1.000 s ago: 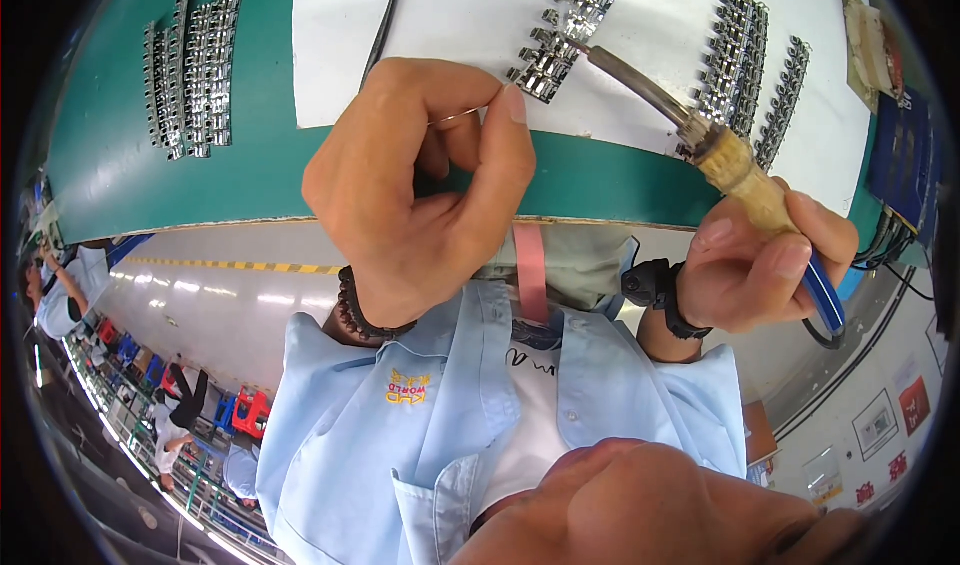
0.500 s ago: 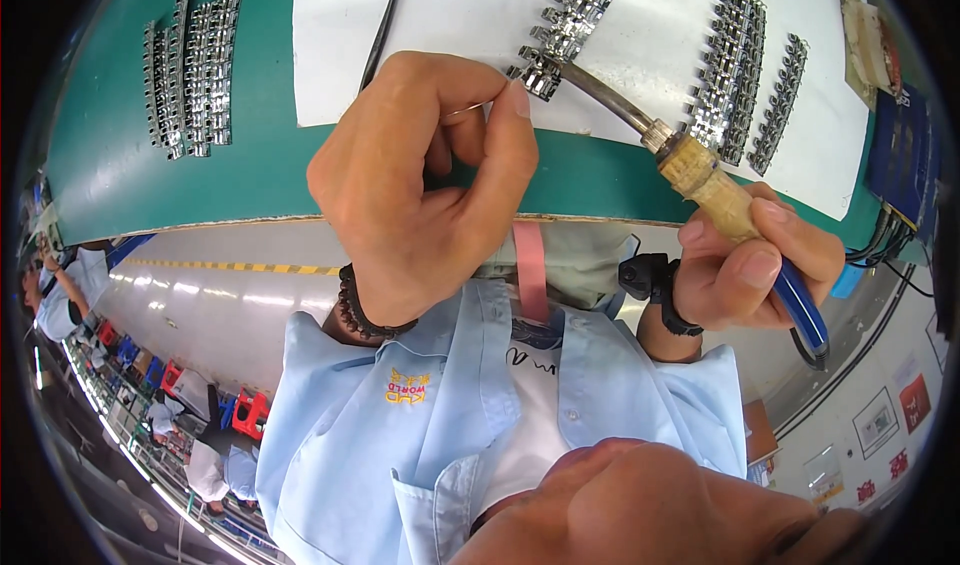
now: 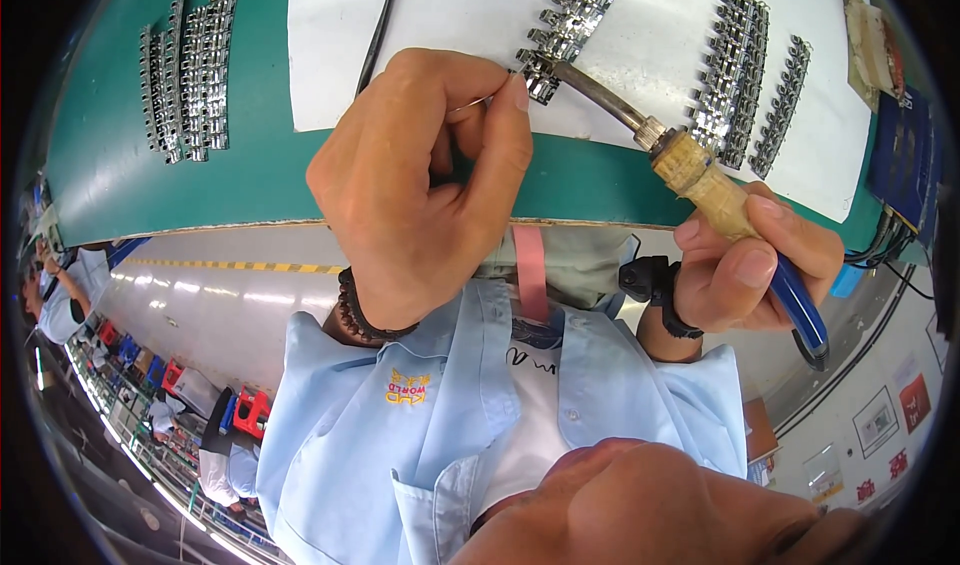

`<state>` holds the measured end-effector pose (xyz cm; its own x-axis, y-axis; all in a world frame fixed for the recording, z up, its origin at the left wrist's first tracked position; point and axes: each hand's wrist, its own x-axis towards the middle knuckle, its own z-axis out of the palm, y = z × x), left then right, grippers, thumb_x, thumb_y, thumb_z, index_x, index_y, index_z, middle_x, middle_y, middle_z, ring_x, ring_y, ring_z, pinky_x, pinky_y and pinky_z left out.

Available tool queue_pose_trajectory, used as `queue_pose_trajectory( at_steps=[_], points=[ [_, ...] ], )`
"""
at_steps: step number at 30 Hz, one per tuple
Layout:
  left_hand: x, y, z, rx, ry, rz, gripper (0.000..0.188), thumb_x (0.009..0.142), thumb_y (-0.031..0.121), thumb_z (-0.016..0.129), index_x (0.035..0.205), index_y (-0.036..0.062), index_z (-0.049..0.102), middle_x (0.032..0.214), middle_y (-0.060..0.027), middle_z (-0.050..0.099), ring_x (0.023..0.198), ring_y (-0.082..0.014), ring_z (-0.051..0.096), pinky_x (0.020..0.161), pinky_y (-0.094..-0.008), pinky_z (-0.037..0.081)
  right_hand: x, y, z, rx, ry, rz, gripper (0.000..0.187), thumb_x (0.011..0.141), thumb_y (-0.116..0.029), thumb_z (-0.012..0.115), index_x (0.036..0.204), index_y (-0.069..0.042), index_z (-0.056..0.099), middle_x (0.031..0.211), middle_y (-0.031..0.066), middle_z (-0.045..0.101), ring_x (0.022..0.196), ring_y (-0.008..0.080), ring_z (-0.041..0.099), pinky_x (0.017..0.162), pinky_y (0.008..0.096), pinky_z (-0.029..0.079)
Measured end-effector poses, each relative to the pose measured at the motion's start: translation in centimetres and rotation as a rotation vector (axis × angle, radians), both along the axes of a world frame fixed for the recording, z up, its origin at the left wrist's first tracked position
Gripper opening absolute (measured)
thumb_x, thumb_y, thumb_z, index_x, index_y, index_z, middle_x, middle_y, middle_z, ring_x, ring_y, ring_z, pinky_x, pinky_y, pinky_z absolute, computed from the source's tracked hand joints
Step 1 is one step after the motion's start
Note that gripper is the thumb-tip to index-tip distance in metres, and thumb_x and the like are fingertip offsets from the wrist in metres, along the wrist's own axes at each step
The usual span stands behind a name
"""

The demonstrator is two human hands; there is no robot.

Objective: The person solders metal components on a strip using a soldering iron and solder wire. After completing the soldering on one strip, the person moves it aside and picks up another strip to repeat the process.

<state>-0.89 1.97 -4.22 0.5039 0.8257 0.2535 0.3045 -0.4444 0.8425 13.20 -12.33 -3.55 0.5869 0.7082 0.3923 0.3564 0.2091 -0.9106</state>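
My left hand (image 3: 415,195) is closed in a pinch, thumb against forefinger, on a thin solder wire (image 3: 470,105). Its fingertips are close to the near end of a strip of small shiny metal parts (image 3: 578,15), which lies slantwise on white paper. In my right hand (image 3: 750,275) is a soldering iron (image 3: 700,173) with a worn tan collar and a blue handle, held like a pen. The iron's tip meets the strip near that same end, just right of my left fingertips. Whether the wire touches the tip is too small to tell.
More metal strips stand in groups on the green mat (image 3: 270,180) at left (image 3: 205,75) and on the white paper (image 3: 830,95) at right (image 3: 735,75). A dark rod (image 3: 382,30) lies beyond my left hand. Cables (image 3: 885,240) hang at the right edge. Several people are in the background.
The soldering iron has shifted slightly left along the strip's near end. My left hand has barely moved and keeps its pinch on the wire.
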Motion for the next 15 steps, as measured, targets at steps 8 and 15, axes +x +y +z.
queue_pose_trajectory(
  at_steps=[8, 15],
  points=[
    [-0.2, -0.1, -0.1, 0.010, -0.117, 0.028, 0.009, 0.083, -0.004, 0.065, 0.084, 0.0002, 0.057, 0.062, 0.0064, 0.049, 0.050, 0.0027, 0.029, 0.045, -0.0154, 0.020, 0.0, 0.9, -0.7, 0.195, -0.089, -0.142, 0.029, 0.094, -0.020, 0.052, 0.099, 0.007, 0.049, 0.055, 0.0129, 0.053, 0.040, 0.0135, 0.051, 0.040, 0.0216, 0.043],
    [-0.3, -0.1, 0.0, -0.043, -0.111, 0.034, 0.012, 0.083, -0.003, 0.065, 0.081, 0.0010, 0.053, 0.062, 0.0060, 0.048, 0.050, 0.0022, 0.030, 0.045, -0.0154, 0.020, -1.0, 0.3, 0.5, -0.024, 0.122, -0.259, 0.045, 0.085, -0.037, 0.067, 0.100, 0.002, 0.050, 0.071, 0.0111, 0.060, 0.050, 0.0126, 0.060, 0.049, 0.0204, 0.048]
  ],
)
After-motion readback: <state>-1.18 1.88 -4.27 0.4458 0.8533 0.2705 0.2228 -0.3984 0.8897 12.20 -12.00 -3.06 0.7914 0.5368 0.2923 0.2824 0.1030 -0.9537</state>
